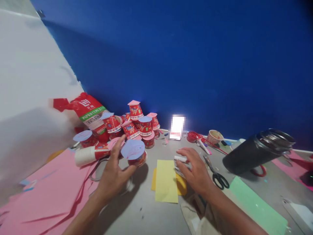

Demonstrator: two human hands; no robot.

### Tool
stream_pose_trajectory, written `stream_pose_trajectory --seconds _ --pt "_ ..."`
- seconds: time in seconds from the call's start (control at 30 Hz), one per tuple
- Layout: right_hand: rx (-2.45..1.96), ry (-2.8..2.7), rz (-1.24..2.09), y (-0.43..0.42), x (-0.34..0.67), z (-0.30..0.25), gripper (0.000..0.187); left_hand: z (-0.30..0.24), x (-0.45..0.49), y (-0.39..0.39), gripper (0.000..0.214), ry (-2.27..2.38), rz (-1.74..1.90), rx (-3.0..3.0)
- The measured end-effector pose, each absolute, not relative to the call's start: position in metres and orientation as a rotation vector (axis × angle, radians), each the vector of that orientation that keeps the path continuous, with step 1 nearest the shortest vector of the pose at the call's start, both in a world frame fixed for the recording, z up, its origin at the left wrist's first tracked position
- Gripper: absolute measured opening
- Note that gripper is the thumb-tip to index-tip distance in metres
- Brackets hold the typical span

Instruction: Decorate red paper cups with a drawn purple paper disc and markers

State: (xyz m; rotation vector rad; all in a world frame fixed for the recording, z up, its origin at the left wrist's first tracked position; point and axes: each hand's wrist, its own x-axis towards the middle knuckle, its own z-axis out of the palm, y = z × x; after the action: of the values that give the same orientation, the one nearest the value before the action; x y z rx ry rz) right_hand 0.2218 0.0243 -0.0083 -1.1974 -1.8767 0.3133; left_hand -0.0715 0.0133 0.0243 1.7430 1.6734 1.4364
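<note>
Blue wall (186, 65) behind; left hand (112, 176) half-open beside cup (140, 160), right hand (195, 168) loosely curled, holds unclear; likely cup-handling, next needs light touch.

A dark flask (254, 151) and a bright screen (177, 124) sit before a blue wall (190, 65).

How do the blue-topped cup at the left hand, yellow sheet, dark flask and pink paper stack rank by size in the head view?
1. Pink paper stack
2. Dark flask
3. Yellow sheet
4. Blue-topped cup
</note>
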Motion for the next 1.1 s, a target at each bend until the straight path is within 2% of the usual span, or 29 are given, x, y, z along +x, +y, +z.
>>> stream_pose_trajectory --seconds 0.07,0.13,0.33,0.63,0.73,0.93,1.1 --pt "-1.103 -1.869 0.345 0.034 0.205 0.011 0.025 0.02 -0.062 0.017 0.075 1.593 1.319 1.931" --pt "-1.029 -1.858 0.363 0.042 0.188 0.025 0.028 0.016 -0.057 0.019 0.067 1.493 1.241 2.068" --pt "-0.905 -1.952 0.396 0.05 0.158 0.024 0.044 0.005 -0.051 0.02 0.068 1.389 1.242 2.155" --pt "-0.99 -2.01 0.468 0.059 0.168 -0.006 0.049 -0.016 -0.046 0.029 0.065 1.386 1.14 1.928" --pt "-1.056 -2.004 0.523 0.07 0.174 -0.019 0.043 -0.031 -0.045 0.033 0.063 1.428 1.172 1.823" --pt "-1.021 -1.997 0.593 0.08 0.169 -0.032 0.036 -0.052 -0.043 0.033 0.071 1.443 1.129 1.702" --pt "-0.96 -2.052 0.645 0.082 0.157 -0.034 0.039 -0.046 -0.057 0.028 0.089 1.464 1.13 1.736"
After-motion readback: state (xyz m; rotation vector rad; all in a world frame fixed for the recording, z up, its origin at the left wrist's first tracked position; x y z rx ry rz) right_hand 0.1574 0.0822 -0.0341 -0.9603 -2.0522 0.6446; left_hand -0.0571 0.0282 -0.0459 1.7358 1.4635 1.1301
